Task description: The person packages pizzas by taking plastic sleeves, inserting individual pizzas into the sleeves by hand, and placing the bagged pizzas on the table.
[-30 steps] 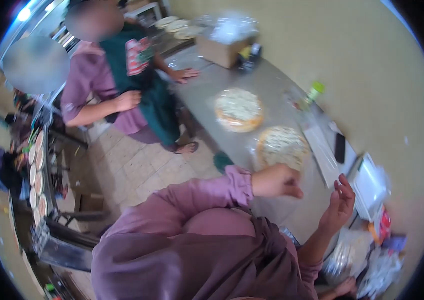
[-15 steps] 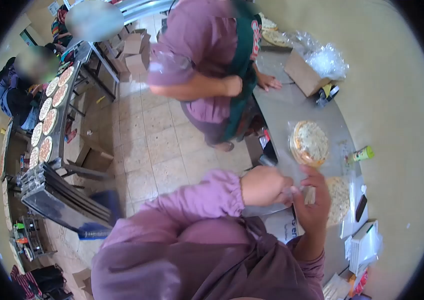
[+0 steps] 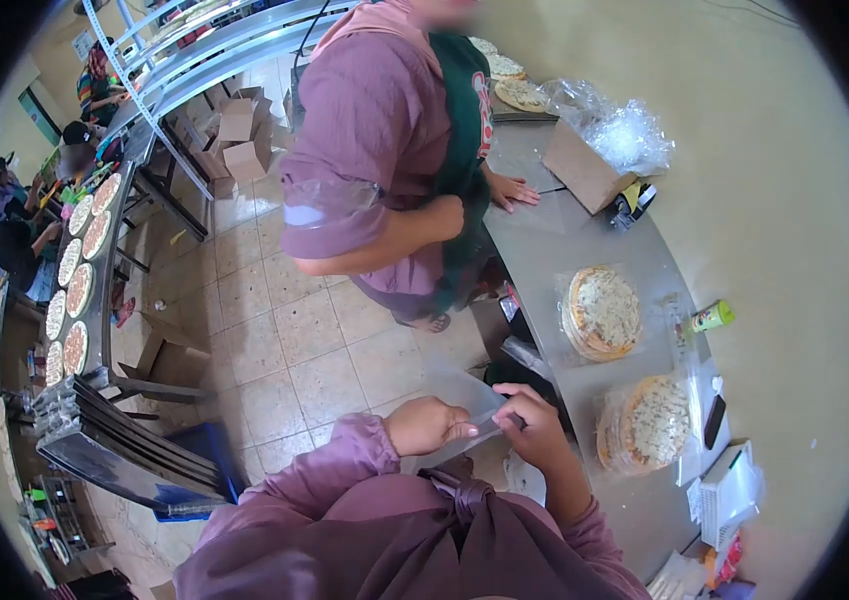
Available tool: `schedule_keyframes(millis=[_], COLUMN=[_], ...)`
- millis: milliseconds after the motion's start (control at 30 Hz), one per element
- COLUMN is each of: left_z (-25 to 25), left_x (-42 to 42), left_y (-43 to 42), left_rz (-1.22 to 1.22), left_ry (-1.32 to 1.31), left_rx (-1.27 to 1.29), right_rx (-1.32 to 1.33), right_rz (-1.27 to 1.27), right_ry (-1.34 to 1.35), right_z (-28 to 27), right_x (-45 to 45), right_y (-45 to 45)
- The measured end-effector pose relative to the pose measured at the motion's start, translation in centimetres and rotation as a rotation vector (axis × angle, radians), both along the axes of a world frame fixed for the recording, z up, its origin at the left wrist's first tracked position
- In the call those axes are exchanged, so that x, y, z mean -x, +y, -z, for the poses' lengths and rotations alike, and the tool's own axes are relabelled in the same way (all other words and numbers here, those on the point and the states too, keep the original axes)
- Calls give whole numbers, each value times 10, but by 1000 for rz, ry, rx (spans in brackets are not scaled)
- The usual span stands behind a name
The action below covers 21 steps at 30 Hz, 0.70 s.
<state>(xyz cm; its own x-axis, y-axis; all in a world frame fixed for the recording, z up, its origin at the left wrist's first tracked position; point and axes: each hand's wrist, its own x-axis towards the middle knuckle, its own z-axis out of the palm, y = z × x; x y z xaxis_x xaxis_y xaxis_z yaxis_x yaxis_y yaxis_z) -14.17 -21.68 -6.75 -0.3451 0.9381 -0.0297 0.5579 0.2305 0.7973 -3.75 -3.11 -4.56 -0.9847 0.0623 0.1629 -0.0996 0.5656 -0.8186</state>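
A clear plastic bag [image 3: 462, 392] hangs between my two hands, in front of my apron. My left hand [image 3: 426, 426] pinches its edge with thumb and fingers. On the other side my right hand [image 3: 532, 425] grips the same bag, close to the left one. To the right, on the metal table [image 3: 584, 400], lies a stack of wrapped pizzas [image 3: 656, 422] with a white topping. Farther along the table is a second wrapped pizza stack [image 3: 604, 312].
A co-worker [image 3: 374, 150] in a green apron stands ahead, one hand on the table. A cardboard box [image 3: 589, 170], a green-capped bottle [image 3: 712, 317], a black phone [image 3: 714, 421] and white trays [image 3: 724, 495] line the wall side. Pizzas [image 3: 79, 290] cover a left table.
My hands have come together and moved left, away from above the pizzas, with the clear bag now visible between them. The view has turned, showing more of the floor and left table.
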Motion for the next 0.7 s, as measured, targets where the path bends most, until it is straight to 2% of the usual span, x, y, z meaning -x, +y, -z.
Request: schedule_keyframes(millis=[167,233,300,367,433,467,500,533,600,667,700], left_z=[14,15,42,45,52,50,48,50,57,71,77], left_x=[7,23,49,79,96,104,106,103,89,61,48], left_y=[-6,-10,-20,-30,-41,-39,-37,-35,-21,-2,4], left_rz=[40,-62,-370,-640,-731,-821,-795,-791,-402,-91,26], left_ry=[6,-54,-5,44,108,169,59,66,-87,-51,-8], left_rx=[68,76,67,190,130,73,75,79,-44,-175,-129], right_rx=[-42,-142,-102,-70,-108,-115,-124,-125,-107,-80,-38], right_rz=[-49,-43,-12,17,21,23,29,36,49,69,88], right_ry=[98,93,6,-79,-272,-257,-288,-328,-327,-342,-306], right_z=[32,53,66,79,96,109,124,132,136,135,130], right_x=[4,5,5,2,-3,-5,-10,-13,-13,-16,-13], right_y=[-5,-8,-17,-26,-30,-30,-32,-35,-34,-38,-37])
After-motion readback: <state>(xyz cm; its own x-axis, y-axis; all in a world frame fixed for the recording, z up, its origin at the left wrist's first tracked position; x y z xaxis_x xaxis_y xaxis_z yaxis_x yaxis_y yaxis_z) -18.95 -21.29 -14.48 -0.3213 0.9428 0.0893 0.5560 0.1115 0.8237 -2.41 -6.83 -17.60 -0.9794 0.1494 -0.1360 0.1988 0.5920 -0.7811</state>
